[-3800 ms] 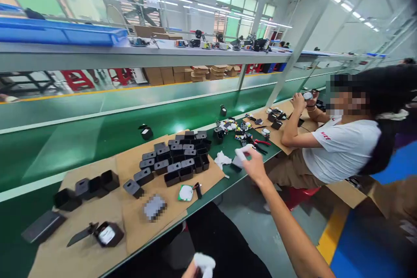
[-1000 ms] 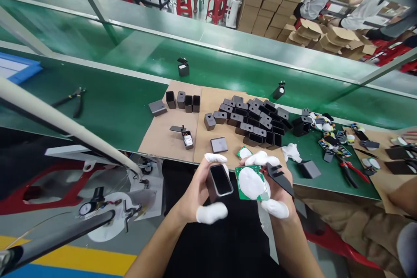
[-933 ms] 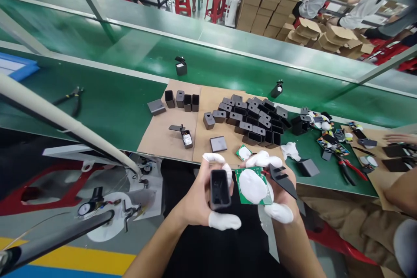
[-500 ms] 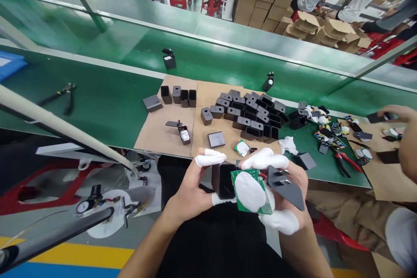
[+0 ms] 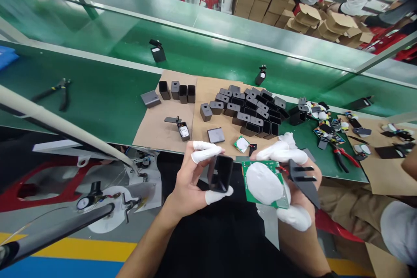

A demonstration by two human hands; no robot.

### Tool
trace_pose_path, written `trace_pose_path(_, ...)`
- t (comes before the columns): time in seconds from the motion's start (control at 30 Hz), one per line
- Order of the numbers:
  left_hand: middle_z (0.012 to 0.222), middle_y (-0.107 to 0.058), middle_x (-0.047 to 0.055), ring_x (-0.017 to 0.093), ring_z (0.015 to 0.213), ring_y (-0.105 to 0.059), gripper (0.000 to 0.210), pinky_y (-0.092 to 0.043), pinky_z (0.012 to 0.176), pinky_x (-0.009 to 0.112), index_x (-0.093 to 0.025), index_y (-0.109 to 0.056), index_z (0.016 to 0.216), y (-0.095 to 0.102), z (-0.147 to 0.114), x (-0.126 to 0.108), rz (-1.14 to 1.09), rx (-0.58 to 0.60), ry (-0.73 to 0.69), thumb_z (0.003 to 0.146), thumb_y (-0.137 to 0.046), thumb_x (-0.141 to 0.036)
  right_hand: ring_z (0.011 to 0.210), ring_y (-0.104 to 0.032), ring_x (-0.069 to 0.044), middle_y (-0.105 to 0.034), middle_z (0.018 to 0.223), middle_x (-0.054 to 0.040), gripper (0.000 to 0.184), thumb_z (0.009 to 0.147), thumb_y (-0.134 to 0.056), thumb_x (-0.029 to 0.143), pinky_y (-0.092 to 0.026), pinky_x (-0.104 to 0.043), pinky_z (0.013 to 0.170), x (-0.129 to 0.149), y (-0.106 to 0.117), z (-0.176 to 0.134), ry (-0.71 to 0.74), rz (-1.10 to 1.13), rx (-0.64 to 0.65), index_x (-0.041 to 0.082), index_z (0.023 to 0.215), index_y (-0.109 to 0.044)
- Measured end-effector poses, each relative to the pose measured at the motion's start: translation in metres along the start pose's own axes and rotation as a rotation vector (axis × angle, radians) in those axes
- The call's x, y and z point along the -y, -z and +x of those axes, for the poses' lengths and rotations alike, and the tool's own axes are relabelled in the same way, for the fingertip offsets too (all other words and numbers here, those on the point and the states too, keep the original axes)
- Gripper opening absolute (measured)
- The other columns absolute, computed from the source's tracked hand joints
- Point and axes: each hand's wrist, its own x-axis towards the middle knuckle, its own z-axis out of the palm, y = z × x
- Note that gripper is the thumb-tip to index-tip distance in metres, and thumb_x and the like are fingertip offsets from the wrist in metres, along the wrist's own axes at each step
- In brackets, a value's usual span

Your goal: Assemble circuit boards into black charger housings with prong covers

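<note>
Between the thumb and fingers of my left hand (image 5: pixel 192 180) is a black plastic charger case (image 5: pixel 220 173), its hollow end facing right and toward me. My right hand (image 5: pixel 298 186) grips a green circuit board (image 5: pixel 265 184) with a large white patch of paste on it. Wires join the board to a dark plug cover (image 5: pixel 303 182) with prongs, also in my right hand. A gap separates the board from the case. White finger cots cover several fingertips on both hands. Beyond them, another pasted board (image 5: pixel 242 143) lies on the cardboard.
Many black cases (image 5: pixel 250 110) stand grouped on the cardboard (image 5: pixel 202 130). A partly filled case (image 5: pixel 183 131) is at left. Red-handled cutters (image 5: pixel 342 158) and loose boards lie right, near a co-worker's sleeve (image 5: pixel 399 226). Other pliers (image 5: pixel 55 92) rest far left.
My hands have moved apart: the board and plug cover went right, away from the case. The case turned its hollow end more toward me. The co-worker's hand drew back, leaving a dark unit on the bench.
</note>
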Motion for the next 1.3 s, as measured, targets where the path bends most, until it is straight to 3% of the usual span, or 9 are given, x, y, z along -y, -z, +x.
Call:
trace_pose_path(0.13, 0.114, -0.075, 0.008, 0.027, 0.091, -0.081, 0.052, -0.071, 0.074, 0.040, -0.031, -0.066, 0.131, 0.010, -0.003, 0.002, -0.281, -0.030, 0.253, 0.088, -0.091, -0.047, 0.108, -0.079, -0.041, -0.079, 0.103, -0.0066, 0.059, 0.072, -0.098, 0.051, -0.067, -0.065, 0.100, -0.005, -0.002, -0.003, -0.009, 0.056, -0.051, 0.038, 0.125, -0.077)
trace_pose_path(0.3, 0.086, -0.066, 0.002, 0.018, 0.065, -0.070, 0.071, -0.056, 0.053, 0.027, -0.024, -0.065, 0.099, 0.016, -0.003, 0.009, -0.502, 0.020, 0.437, 0.063, -0.099, -0.075, 0.099, -0.080, -0.039, -0.078, 0.106, -0.0082, 0.066, 0.071, -0.096, 0.055, -0.067, -0.065, 0.094, -0.008, -0.003, -0.009, -0.020, 0.151, -0.004, 0.034, 0.131, -0.077)
trace_pose_path(0.4, 0.077, -0.058, -0.003, 0.014, 0.057, -0.061, 0.080, -0.053, 0.050, 0.026, -0.026, -0.062, 0.098, 0.009, -0.001, 0.006, -0.606, 0.052, 0.550, 0.052, -0.101, -0.079, 0.105, -0.079, -0.040, -0.079, 0.110, -0.0101, 0.068, 0.071, -0.095, 0.061, -0.067, -0.064, 0.095, -0.004, -0.004, -0.010, -0.087, 0.123, 0.100, 0.034, 0.130, -0.078)
trace_pose_path(0.57, 0.086, -0.061, 0.000, 0.015, 0.061, -0.059, 0.077, -0.055, 0.055, 0.029, -0.026, -0.059, 0.096, -0.006, -0.001, 0.000, -0.599, -0.038, 0.628, 0.054, -0.101, -0.076, 0.104, -0.080, -0.041, -0.082, 0.113, -0.0106, 0.098, 0.043, -0.111, 0.063, -0.070, -0.061, 0.094, 0.001, -0.016, -0.006, -0.080, 0.100, 0.191, 0.033, 0.131, -0.078)
trace_pose_path(0.67, 0.092, -0.066, 0.003, 0.018, 0.068, -0.066, 0.073, -0.056, 0.058, 0.031, -0.027, -0.060, 0.099, -0.007, -0.003, 0.002, -0.549, -0.059, 0.617, 0.059, -0.099, -0.075, 0.099, -0.082, -0.038, -0.084, 0.114, -0.0105, 0.101, 0.046, -0.113, 0.060, -0.072, -0.058, 0.088, 0.002, -0.024, 0.000, -0.014, 0.132, 0.195, 0.032, 0.136, -0.077)
trace_pose_path(0.77, 0.094, -0.069, 0.004, 0.025, 0.077, -0.074, 0.080, -0.059, 0.062, 0.035, -0.028, -0.060, 0.101, -0.007, -0.003, 0.006, -0.537, -0.002, 0.601, 0.054, -0.099, -0.079, 0.103, -0.082, -0.040, -0.085, 0.118, -0.0117, 0.095, 0.050, -0.113, 0.056, -0.071, -0.061, 0.093, 0.004, -0.027, 0.005, -0.005, 0.111, 0.215, 0.030, 0.135, -0.078)
trace_pose_path(1.0, 0.098, -0.075, 0.007, 0.033, 0.094, -0.080, 0.082, -0.066, 0.073, 0.043, -0.029, -0.064, 0.107, -0.007, -0.002, 0.013, -0.523, 0.038, 0.573, 0.054, -0.098, -0.081, 0.098, -0.083, -0.037, -0.086, 0.113, -0.0115, 0.089, 0.058, -0.111, 0.050, -0.072, -0.055, 0.084, 0.005, -0.020, 0.012, 0.069, 0.028, 0.269, 0.028, 0.138, -0.078)
trace_pose_path(1.13, 0.102, -0.075, 0.008, 0.036, 0.103, -0.081, 0.082, -0.066, 0.073, 0.043, -0.030, -0.063, 0.116, -0.006, -0.004, 0.019, -0.525, 0.074, 0.554, 0.061, -0.094, -0.082, 0.107, -0.082, -0.039, -0.086, 0.121, -0.0105, 0.092, 0.056, -0.111, 0.041, -0.071, -0.056, 0.092, 0.005, -0.014, 0.010, 0.070, -0.048, 0.296, 0.029, 0.141, -0.077)
trace_pose_path(1.3, 0.105, -0.075, 0.009, 0.037, 0.098, -0.082, 0.083, -0.067, 0.075, 0.045, -0.029, -0.063, 0.116, -0.005, -0.004, 0.022, -0.522, 0.051, 0.566, 0.059, -0.097, -0.080, 0.106, -0.083, -0.039, -0.086, 0.121, -0.0112, 0.096, 0.053, -0.113, 0.042, -0.071, -0.056, 0.091, 0.007, -0.010, 0.013, 0.071, -0.070, 0.327, 0.028, 0.141, -0.077)
